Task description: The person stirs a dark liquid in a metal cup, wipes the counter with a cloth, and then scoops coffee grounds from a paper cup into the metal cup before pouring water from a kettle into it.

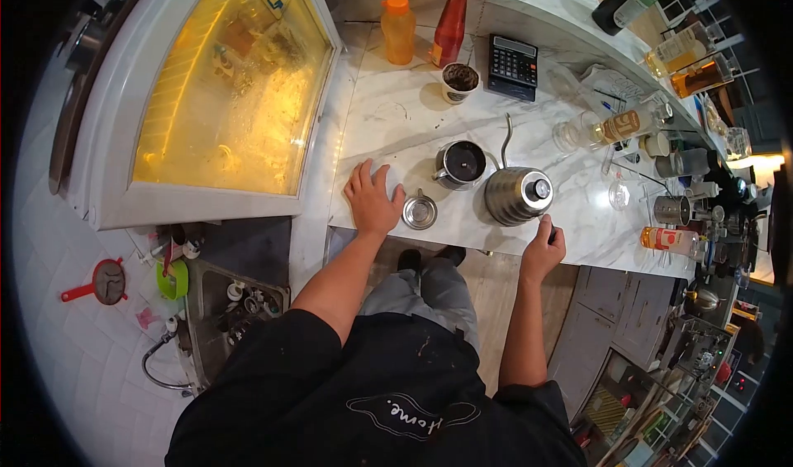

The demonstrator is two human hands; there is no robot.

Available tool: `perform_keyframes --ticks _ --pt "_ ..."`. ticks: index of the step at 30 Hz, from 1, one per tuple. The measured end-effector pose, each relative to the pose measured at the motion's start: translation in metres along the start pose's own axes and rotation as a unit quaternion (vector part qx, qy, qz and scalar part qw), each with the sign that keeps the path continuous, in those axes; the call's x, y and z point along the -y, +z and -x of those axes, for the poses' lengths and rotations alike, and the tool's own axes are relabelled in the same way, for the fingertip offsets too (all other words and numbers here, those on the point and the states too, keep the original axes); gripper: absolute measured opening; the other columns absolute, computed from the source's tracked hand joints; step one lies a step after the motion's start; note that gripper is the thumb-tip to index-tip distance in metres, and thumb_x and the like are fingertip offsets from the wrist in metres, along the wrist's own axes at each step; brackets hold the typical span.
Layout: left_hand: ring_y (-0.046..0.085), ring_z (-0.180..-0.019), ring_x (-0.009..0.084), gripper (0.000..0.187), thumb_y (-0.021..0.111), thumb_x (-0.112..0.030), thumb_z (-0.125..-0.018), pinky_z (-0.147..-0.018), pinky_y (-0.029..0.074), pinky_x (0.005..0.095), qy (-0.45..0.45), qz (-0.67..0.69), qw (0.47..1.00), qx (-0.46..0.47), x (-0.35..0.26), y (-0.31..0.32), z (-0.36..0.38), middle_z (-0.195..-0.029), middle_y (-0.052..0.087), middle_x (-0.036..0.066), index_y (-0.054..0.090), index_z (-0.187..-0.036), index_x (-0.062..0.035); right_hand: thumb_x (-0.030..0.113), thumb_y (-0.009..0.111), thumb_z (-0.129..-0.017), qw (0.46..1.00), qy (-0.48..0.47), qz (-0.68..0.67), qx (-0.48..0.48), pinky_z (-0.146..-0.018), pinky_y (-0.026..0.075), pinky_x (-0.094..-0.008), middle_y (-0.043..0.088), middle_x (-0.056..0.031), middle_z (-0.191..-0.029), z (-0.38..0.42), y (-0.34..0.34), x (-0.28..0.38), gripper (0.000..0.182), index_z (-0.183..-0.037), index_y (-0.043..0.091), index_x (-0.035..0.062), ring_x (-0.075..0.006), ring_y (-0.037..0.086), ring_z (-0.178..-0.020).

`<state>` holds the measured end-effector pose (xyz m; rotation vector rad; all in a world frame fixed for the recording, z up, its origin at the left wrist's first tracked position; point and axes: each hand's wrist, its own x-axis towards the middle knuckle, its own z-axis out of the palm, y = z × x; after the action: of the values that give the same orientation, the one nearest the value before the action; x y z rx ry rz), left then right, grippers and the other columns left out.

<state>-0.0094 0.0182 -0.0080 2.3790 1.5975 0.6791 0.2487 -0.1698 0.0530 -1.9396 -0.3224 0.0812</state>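
My left hand [373, 203] lies on the marble counter [396, 128] with its fingers spread, holding nothing. Just right of it is a small round metal piece [420, 212] with a little tab. A steel cup [448, 175] with dark contents stands between my hands, its handle towards me. To its right, a steel gooseneck kettle [514, 203] sits upright, spout pointing away from me. My right hand [543, 255] is closed at the kettle's near side, around its handle, which is mostly hidden. Behind the cup stands a paper cup [458, 87] of dark grounds.
An orange bottle [398, 33], a red bottle [450, 29] and a calculator [512, 66] stand at the back. A glass-fronted cabinet [231, 87] borders the left, above a sink [215, 302]. Clear bottles and cups, including a labelled bottle [621, 126], crowd the right.
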Motion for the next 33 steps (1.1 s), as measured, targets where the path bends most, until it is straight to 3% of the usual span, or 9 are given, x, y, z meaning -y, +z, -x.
perform_keyframes --ticks 4,7,10,11,14,18,24,28,33 --pt "0.039 -0.143 0.0379 0.052 0.074 -0.031 -0.087 -0.116 0.029 0.0552 0.001 0.004 1.000 -0.001 0.000 0.002 -0.001 -0.150 0.048 0.018 0.063 -0.133 -0.0100 0.029 0.071 -0.102 1.000 0.000 0.010 0.014 -0.059 0.037 -0.0291 0.047 0.0037 -0.065 0.002 -0.002 -0.010 0.041 -0.076 0.060 -0.0014 -0.0084 0.040 -0.065" --pt "0.039 -0.143 0.0379 0.050 0.074 -0.031 -0.087 -0.116 0.029 0.0550 0.002 0.005 1.000 -0.003 0.002 0.001 0.001 -0.150 0.048 0.018 0.065 -0.132 -0.0108 0.028 0.071 -0.101 0.998 0.024 0.041 0.046 -0.074 0.044 -0.0307 0.057 -0.0028 -0.083 0.004 -0.010 0.002 0.030 -0.098 0.065 -0.0015 -0.0135 0.053 -0.079" --pt "0.039 -0.143 0.0378 0.048 0.075 -0.031 -0.087 -0.116 0.029 0.0547 0.003 0.007 1.000 0.000 0.000 0.000 0.001 -0.150 0.049 0.018 0.067 -0.131 -0.0127 0.024 0.072 -0.098 0.960 -0.187 0.160 -0.137 -0.093 0.044 -0.0374 0.059 -0.0125 -0.114 0.021 -0.012 0.007 0.036 -0.121 0.060 -0.0017 -0.0238 0.057 -0.106" --pt "0.039 -0.143 0.0378 0.048 0.075 -0.032 -0.087 -0.116 0.030 0.0545 0.000 0.007 1.000 0.000 0.000 0.001 0.000 -0.150 0.049 0.018 0.068 -0.131 -0.0135 0.020 0.073 -0.095 0.972 -0.140 0.169 -0.083 -0.104 0.039 -0.0455 0.051 -0.0179 -0.133 0.035 -0.018 0.012 0.048 -0.133 0.053 -0.0022 -0.0318 0.051 -0.122" --pt "0.039 -0.143 0.0375 0.047 0.075 -0.031 -0.088 -0.115 0.031 0.0546 0.016 0.003 1.000 -0.006 0.001 -0.002 0.000 -0.149 0.049 0.017 0.069 -0.131 -0.0146 0.019 0.075 -0.091 0.955 -0.260 0.138 0.026 -0.103 0.041 -0.0462 0.055 -0.0167 -0.127 0.075 -0.006 0.010 0.050 -0.131 0.055 -0.0013 -0.0314 0.053 -0.117" --pt "0.042 -0.139 0.0378 0.047 0.075 -0.030 -0.088 -0.112 0.033 0.0531 0.055 0.050 0.996 0.040 0.019 -0.004 -0.006 -0.146 0.051 0.018 0.068 -0.133 -0.0157 0.024 0.083 -0.082 0.915 -0.191 0.157 0.318 -0.103 0.043 -0.0486 0.057 -0.0187 -0.134 0.096 0.043 0.009 0.064 -0.136 0.056 0.0049 -0.0365 0.054 -0.126" --pt "0.046 -0.134 0.0365 0.052 0.076 -0.028 -0.087 -0.111 0.035 0.0509 0.092 0.037 0.995 0.030 0.061 -0.026 -0.013 -0.143 0.054 0.016 0.065 -0.136 -0.0144 0.040 0.090 -0.074 0.841 -0.279 0.306 0.349 -0.104 0.041 -0.0538 0.055 -0.0187 -0.143 0.121 0.101 0.044 0.085 -0.146 0.054 0.0124 -0.0378 0.052 -0.131" --pt "0.045 -0.136 0.0362 0.052 0.076 -0.027 -0.086 -0.112 0.034 0.0510 0.081 0.044 0.995 0.033 0.058 -0.025 -0.011 -0.143 0.053 0.015 0.065 -0.135 -0.0136 0.034 0.088 -0.076 0.799 -0.304 0.328 0.403 -0.098 0.048 -0.0537 0.056 -0.0172 -0.143 0.124 0.119 0.042 0.082 -0.149 0.054 0.0170 -0.0399 0.053 -0.127" --pt "0.045 -0.136 0.0360 0.054 0.077 -0.026 -0.085 -0.112 0.034 0.0508 0.083 0.044 0.995 0.026 0.057 -0.025 -0.013 -0.143 0.053 0.016 0.065 -0.135 -0.0126 0.022 0.085 -0.077 0.809 -0.304 0.283 0.416 -0.095 0.053 -0.0494 0.059 -0.0176 -0.137 0.122 0.116 0.034 0.075 -0.146 0.057 0.0175 -0.0415 0.056 -0.117"
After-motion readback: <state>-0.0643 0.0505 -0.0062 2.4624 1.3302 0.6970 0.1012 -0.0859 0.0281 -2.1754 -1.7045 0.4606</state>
